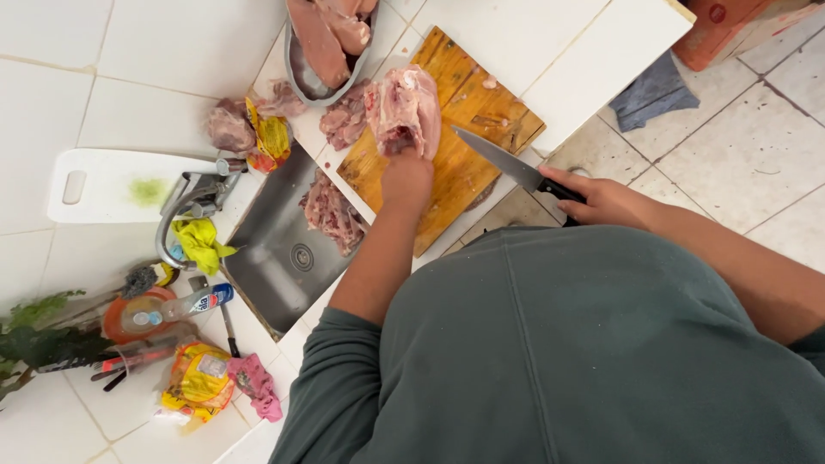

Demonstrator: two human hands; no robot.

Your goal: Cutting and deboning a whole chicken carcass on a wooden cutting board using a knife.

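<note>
At the far left a white cutting board (112, 185) lies flat on the tiled counter (155, 51), parked well away from the work; below it stand a plastic bottle (176, 308) and crumpled yellow wrappers (198, 382), crowding that corner. The faucet (193, 196) arches over the steel sink (279, 253), a yellow-green cloth (202, 242) draped on it, and meat scraps (331, 215) sit on the sink's right edge, probably pushed there off the board. A metal bowl (301, 73) of raw pieces rests above, within easy reach. The wooden cutting board (468, 112) lies at a slant, its lower corner near the counter's edge with little spare room. On it sits the raw chicken piece (404, 110), which the left hand (406, 176) steadies from below; I cannot tell whether its fingers pinch or press. The right hand (601, 199) has its fingers wrapped tight around the handle of the knife (507, 161), the blade hanging over the board's right side, apart from the meat. Beyond the counter, open floor (739, 146) leaves the elbow free.
</note>
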